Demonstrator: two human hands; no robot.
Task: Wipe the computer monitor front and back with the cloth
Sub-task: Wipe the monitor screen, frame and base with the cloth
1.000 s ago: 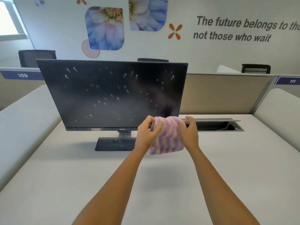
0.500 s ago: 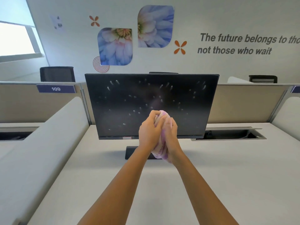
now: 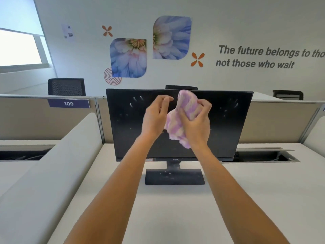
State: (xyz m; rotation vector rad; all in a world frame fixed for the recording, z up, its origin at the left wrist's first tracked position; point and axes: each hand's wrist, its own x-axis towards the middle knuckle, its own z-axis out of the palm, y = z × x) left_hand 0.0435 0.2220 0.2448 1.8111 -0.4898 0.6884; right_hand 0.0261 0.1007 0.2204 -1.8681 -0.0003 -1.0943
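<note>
A black monitor stands on its base at the middle of the white desk, its dark screen facing me with pale smudges near the top corners. In front of the upper screen my right hand grips a bunched purple-and-cream striped cloth. My left hand hovers just left of the cloth with fingers loosely curled and nothing between thumb and forefinger. The monitor's back is hidden.
An open cable tray runs behind the monitor on the right. Beige partitions fence the desk's far side, one bearing a "109" label. A padded white divider lies along the left. Black chairs stand beyond.
Both hands rose from the screen's lower edge to its upper part with the cloth. My left hand has come off the cloth, which my right hand now grips alone.
</note>
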